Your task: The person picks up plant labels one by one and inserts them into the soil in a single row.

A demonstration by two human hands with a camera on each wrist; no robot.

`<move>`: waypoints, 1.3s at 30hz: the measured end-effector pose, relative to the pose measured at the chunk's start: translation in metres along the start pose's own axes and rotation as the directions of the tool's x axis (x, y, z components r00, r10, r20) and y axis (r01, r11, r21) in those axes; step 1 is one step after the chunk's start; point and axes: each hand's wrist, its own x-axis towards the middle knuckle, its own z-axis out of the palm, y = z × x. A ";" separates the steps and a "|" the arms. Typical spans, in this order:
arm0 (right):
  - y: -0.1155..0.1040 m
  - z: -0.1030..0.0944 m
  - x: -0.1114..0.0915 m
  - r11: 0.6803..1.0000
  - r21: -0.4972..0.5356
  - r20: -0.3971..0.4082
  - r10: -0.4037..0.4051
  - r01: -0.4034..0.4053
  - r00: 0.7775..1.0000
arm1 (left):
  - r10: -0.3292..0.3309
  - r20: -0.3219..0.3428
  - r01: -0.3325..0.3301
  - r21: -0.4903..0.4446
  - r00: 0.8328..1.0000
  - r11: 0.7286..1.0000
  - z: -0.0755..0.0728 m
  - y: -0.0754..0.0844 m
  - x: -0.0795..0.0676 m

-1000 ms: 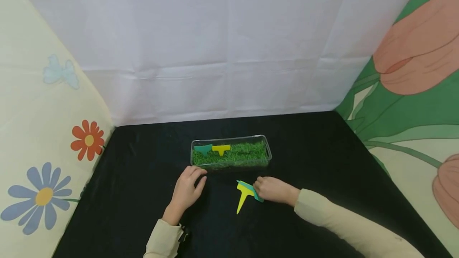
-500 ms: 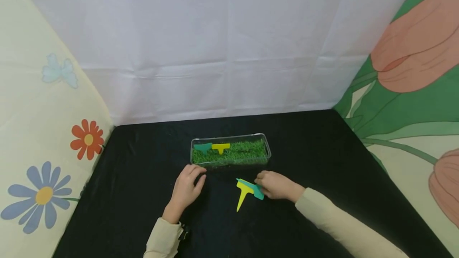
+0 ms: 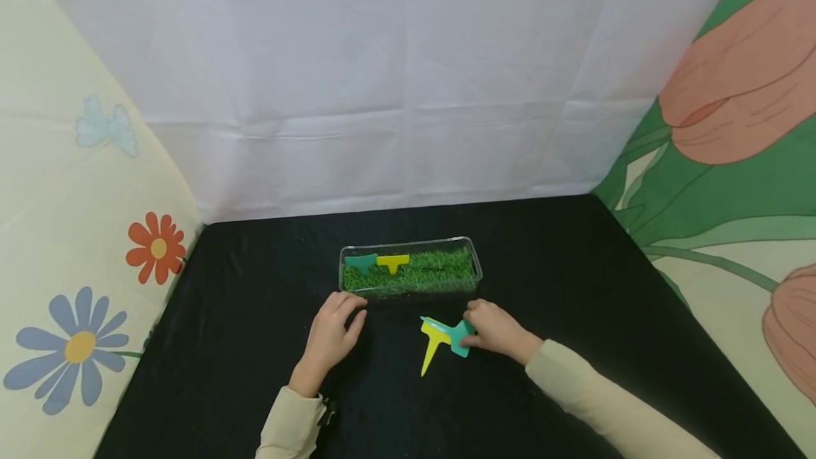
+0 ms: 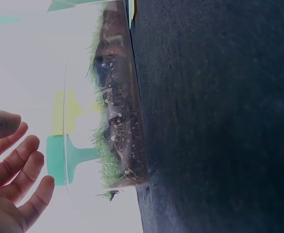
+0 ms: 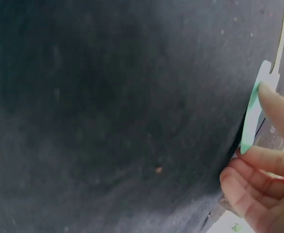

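My right hand point(image 3: 499, 331) pinches the wide head of a teal T-shaped plant label point(image 3: 458, 338) between thumb and index finger, as the right wrist view also shows. This teal label point(image 5: 251, 114) is tilted and its stem lies across a yellow plant label point(image 3: 434, 343) on the black cloth. My left hand point(image 3: 334, 328) is by the front left corner of a clear tray point(image 3: 474, 269) of grass, its fingers point(image 4: 28, 167) loosely bent with nothing in them. Two more labels, one teal point(image 3: 361, 263) and one yellow point(image 3: 392, 263), stand side by side in the grass.
A black cloth point(image 3: 255, 289) covers the table. Dark soil point(image 4: 120, 121) shows through the tray's clear wall. Behind hangs a white sheet point(image 3: 382, 76), with flower-printed cloths point(image 3: 714, 225) on both sides.
My right hand has shifted slightly right and back along the teal label, so more of its head shows. The left hand stays in place.
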 end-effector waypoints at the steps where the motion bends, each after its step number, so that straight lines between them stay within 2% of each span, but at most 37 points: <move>1: 0.000 0.001 -0.001 1.000 0.012 -0.011 0.012 -0.012 1.000 | 0.001 0.000 -0.001 0.002 1.000 1.000 0.000 0.000 0.000; 8: 0.001 0.003 -0.003 0.991 0.118 -0.066 0.078 -0.070 0.995 | 0.006 0.005 -0.006 0.003 1.000 1.000 0.004 0.000 0.001; 15: 0.004 0.001 -0.004 0.957 0.268 -0.103 0.146 -0.113 0.984 | -0.049 0.116 0.050 -0.005 0.992 0.999 0.007 0.004 0.005; 19: 0.003 -0.005 -0.003 0.949 0.297 -0.132 0.154 -0.109 0.979 | -0.080 0.224 0.083 -0.002 0.971 0.997 0.010 0.005 0.011; 24: 0.001 -0.010 -0.001 0.946 0.310 -0.133 0.142 -0.095 0.981 | -0.061 0.384 0.065 0.002 0.921 0.998 0.019 0.008 0.023; 28: 0.002 -0.011 -0.002 0.945 0.320 -0.128 0.113 -0.067 0.985 | -0.033 0.463 0.049 -0.022 0.886 0.999 0.025 0.012 0.029; 30: 0.002 -0.011 -0.002 0.943 0.331 -0.135 0.087 -0.038 0.987 | -0.025 0.476 0.048 -0.037 0.879 0.998 0.027 0.013 0.030; 34: 0.004 -0.014 -0.002 0.938 0.346 -0.167 0.041 0.020 0.985 | -0.015 0.474 0.048 -0.056 0.880 0.997 0.030 0.014 0.031; 39: 0.004 -0.022 -0.002 0.937 0.346 -0.205 0.022 0.051 0.979 | -0.010 0.480 0.043 -0.056 0.877 0.997 0.033 0.015 0.031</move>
